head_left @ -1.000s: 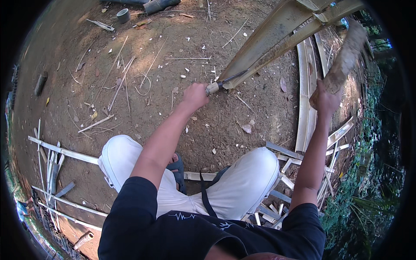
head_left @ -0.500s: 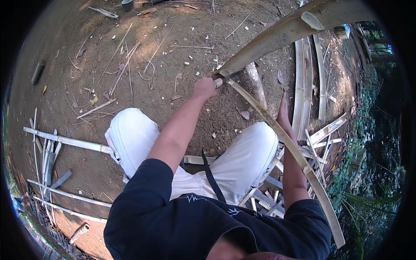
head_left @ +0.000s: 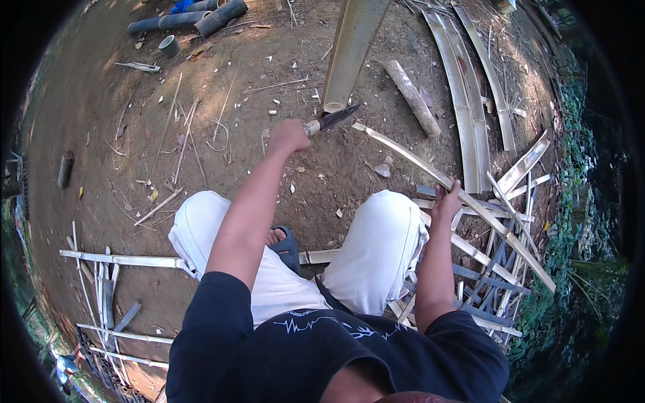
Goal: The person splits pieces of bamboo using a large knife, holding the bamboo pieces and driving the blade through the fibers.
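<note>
Bamboo splitting: knife at the culm's end, a freed strip in the other hand

Bamboo strip (head_left: 443, 180), long and pale, lies slantwise over the dirt with the right hand (head_left: 447, 201) closed loosely on its middle, near the right knee; the left hand (head_left: 289, 134) is clamped on the handle of a knife (head_left: 332, 121) whose blade tip sits just at the cut end of a wide bamboo half-culm (head_left: 353, 50). The step in hand looks like clearing a split-off strip; the next move probably calls for laying it with the pile of slats (head_left: 494, 269) at the right, then resetting the blade on the culm end
</note>
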`<state>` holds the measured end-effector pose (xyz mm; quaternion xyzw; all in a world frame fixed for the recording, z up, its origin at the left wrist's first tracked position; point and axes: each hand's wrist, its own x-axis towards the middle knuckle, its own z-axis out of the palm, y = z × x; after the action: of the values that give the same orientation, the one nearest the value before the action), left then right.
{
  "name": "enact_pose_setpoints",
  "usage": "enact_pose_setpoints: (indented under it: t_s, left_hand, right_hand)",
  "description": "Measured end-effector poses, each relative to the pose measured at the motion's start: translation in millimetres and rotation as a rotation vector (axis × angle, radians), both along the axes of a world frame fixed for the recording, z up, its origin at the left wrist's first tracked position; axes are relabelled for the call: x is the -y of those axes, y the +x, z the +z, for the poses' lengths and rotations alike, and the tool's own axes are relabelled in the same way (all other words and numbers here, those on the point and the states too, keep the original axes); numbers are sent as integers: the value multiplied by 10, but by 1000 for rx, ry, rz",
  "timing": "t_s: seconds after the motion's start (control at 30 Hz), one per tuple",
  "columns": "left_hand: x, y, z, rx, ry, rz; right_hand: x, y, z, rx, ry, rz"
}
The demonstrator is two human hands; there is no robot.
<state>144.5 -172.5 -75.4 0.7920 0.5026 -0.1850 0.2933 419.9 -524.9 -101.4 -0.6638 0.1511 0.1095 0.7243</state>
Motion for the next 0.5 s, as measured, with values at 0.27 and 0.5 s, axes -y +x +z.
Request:
enact_pose_setpoints:
  t_s: [0.27,0.5]
  left_hand:
    - [-227,-312,850,-53,67,-45]
    - [-125,-838,1298,252,162,238]
  right_hand:
    - [383,1104,74,-20,-1214,-420]
    - [-2823,284,-99,532,-816,1144]
